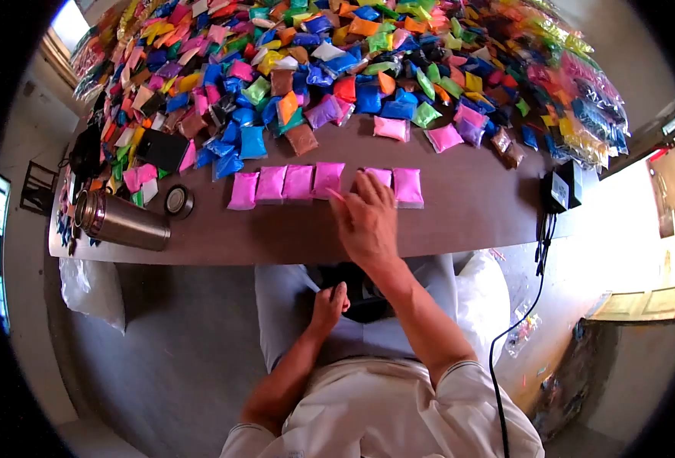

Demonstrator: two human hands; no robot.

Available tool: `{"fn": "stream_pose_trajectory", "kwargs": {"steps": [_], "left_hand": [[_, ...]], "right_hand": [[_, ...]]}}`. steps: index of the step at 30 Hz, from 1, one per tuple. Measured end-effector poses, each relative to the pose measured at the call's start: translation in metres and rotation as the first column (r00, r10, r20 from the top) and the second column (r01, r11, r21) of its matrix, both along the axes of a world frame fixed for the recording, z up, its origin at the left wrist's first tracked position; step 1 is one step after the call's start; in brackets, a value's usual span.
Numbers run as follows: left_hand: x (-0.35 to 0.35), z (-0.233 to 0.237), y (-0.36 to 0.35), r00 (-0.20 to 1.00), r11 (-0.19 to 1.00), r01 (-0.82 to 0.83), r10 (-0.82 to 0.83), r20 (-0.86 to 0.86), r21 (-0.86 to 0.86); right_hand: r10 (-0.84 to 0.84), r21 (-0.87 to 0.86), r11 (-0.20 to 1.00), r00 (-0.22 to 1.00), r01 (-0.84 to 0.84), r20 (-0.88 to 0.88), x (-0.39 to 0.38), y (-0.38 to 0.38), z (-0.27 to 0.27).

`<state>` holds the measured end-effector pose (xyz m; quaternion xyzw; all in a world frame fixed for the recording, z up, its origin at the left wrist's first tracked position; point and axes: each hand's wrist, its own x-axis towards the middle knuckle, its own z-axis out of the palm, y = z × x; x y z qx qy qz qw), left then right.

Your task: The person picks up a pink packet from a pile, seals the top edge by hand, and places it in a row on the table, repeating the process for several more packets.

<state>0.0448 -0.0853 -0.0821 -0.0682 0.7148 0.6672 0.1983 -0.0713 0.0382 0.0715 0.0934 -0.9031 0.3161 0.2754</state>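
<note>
My right hand (pixel 372 217) reaches over a row of pink packets on the brown table. Its thumb points toward one pink packet (pixel 328 179), apart from the bent fingers, which lie over the edge of another pink packet (pixel 381 176), partly covering it. To the right lies the end pink packet (pixel 408 188). Farther left in the row are three more, among them a pink packet (pixel 270 185) and a tilted pink packet (pixel 243 191). My left hand (pixel 328 307) rests on my lap, fingers curled in; their inside is hidden.
A large heap of colourful packets (pixel 314 69) covers the table's back. Left stand a steel thermos (pixel 127 221) lying on its side, its round lid (pixel 178 201) and a black box (pixel 163 149). At right a black device (pixel 561 188) trails a cable. White plastic bags (pixel 93 290) hang below.
</note>
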Motion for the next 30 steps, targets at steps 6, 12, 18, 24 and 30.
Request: {"fn": "stream_pose_trajectory", "kwargs": {"steps": [6,12,18,24,30], "left_hand": [[-0.001,0.008,0.007,1.0,0.999,0.012,-0.013,-0.015,-0.036],[0.001,0.003,0.005,1.0,0.997,0.006,-0.009,-0.028,-0.076],[0.005,0.011,-0.003,0.988,0.987,-0.157,0.157,-0.002,0.038],[0.004,0.022,-0.005,0.979,0.984,-0.178,0.177,-0.1,0.007],[0.004,0.06,-0.038,0.933,0.961,-0.269,0.243,-0.264,-0.066]], "right_hand": [[-0.169,0.038,0.985,0.985,0.169,0.015,0.019,0.056,-0.012],[-0.059,-0.095,0.994,0.998,0.057,-0.017,0.0,0.053,-0.023],[-0.318,-0.18,0.933,0.948,0.313,0.002,0.0,0.109,-0.028],[-0.304,-0.334,0.878,0.939,0.342,0.163,0.005,0.131,-0.036],[-0.354,-0.296,0.875,0.924,0.383,0.148,0.006,0.131,-0.035]]}}
